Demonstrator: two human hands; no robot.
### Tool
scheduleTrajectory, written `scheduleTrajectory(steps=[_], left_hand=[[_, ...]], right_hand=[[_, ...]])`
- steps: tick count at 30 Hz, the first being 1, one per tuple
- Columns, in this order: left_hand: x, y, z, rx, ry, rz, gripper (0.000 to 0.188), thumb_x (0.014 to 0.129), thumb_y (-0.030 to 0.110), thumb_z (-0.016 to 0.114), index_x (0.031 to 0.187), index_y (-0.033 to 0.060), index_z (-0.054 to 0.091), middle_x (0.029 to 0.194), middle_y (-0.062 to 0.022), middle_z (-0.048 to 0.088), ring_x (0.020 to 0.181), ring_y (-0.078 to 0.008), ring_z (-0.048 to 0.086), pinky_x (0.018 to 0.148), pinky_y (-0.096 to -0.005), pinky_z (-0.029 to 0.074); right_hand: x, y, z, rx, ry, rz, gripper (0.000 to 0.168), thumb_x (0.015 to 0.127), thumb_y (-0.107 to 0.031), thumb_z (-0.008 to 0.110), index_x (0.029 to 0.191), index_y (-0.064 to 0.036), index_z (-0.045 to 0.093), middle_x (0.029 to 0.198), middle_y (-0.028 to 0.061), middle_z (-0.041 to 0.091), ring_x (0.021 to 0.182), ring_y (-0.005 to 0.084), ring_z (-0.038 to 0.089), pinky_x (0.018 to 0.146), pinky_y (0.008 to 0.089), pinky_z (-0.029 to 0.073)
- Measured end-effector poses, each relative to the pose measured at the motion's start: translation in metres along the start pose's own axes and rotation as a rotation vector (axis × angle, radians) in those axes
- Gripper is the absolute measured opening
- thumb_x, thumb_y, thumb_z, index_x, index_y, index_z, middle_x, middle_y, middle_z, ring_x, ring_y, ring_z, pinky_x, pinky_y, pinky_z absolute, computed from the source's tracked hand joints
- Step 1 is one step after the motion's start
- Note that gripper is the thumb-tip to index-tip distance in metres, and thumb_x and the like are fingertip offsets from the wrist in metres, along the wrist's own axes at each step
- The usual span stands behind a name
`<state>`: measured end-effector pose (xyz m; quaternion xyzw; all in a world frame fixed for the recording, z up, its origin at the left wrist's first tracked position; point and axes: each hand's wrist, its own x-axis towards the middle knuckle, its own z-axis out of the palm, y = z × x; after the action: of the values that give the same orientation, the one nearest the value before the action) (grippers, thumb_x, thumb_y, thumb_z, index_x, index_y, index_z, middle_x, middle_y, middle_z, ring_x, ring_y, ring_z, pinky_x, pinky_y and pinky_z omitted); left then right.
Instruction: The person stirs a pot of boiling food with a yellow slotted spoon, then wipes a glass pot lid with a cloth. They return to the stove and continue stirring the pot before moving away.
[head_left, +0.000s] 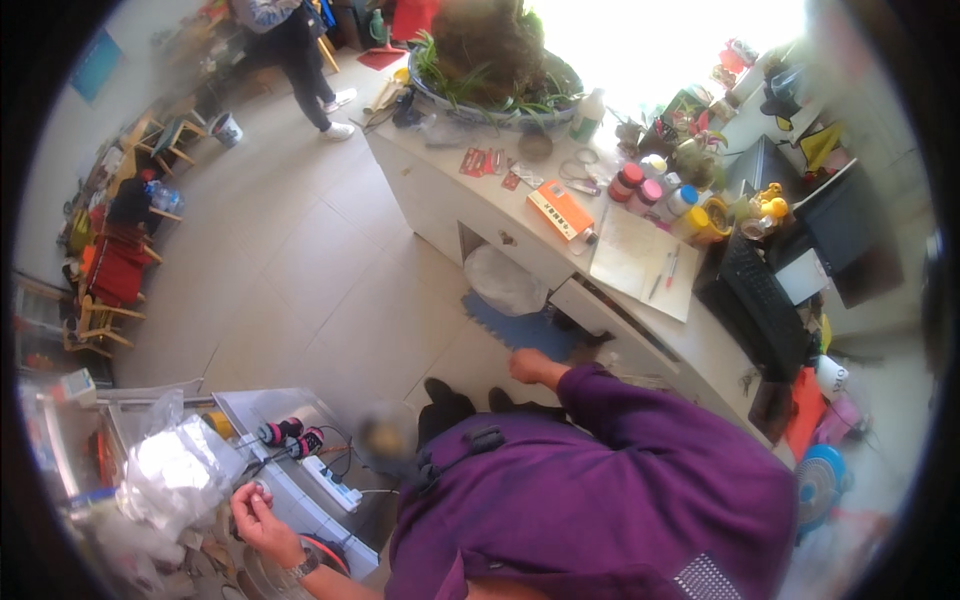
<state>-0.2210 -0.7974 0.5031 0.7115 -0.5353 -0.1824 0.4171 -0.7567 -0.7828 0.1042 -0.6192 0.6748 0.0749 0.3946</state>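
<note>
My left hand (262, 525), with a metal-band watch on the wrist, is at the lower left beside a plastic bag with a shiny silvery surface (180, 469). Its fingers are bent together; whether something small is between them I cannot tell. Right of it lie a white power strip (331, 484) and black-and-pink objects (291, 436) with cables. My right hand (534, 366) hangs near the middle, fingers curled, below the pulled-out drawer (615, 322) of a white desk. Under the desk are a white bag (506, 279) and a blue foam mat (525, 322).
On the desk (697, 330) are an orange box (561, 212), an open notebook (645, 255) with pens, jars, a keyboard (765, 300) and a large planter (495, 112). Another person (300, 67) stands at the upper left. Small wooden chairs (105, 319) line the left wall.
</note>
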Motion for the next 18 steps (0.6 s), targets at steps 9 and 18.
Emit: scheduleTrajectory(steps=[9,18], left_hand=[[0.17,-0.038,0.112,-0.143,-0.269,0.042,0.017,0.102,0.0,0.047,0.102,0.0016,0.064,0.092,-0.0034,0.064,0.079,-0.011,0.059,0.073,-0.0257,0.051],[0.341,0.022,0.224,-0.246,-0.629,0.07,0.018,0.097,-0.005,0.047,0.102,-0.0003,0.065,0.09,-0.0051,0.066,0.084,-0.013,0.066,0.077,-0.0292,0.057]], right_hand=[[-0.005,0.061,-0.005,0.103,-0.267,0.419,0.026,0.087,-0.023,0.062,0.094,-0.004,0.077,0.095,0.0181,0.075,0.092,0.0343,0.073,0.078,0.0475,0.059],[0.065,-0.026,-0.094,0.744,0.13,0.462,0.016,0.082,-0.022,0.072,0.09,-0.009,0.077,0.087,0.01,0.075,0.079,0.0239,0.075,0.07,0.042,0.06]])
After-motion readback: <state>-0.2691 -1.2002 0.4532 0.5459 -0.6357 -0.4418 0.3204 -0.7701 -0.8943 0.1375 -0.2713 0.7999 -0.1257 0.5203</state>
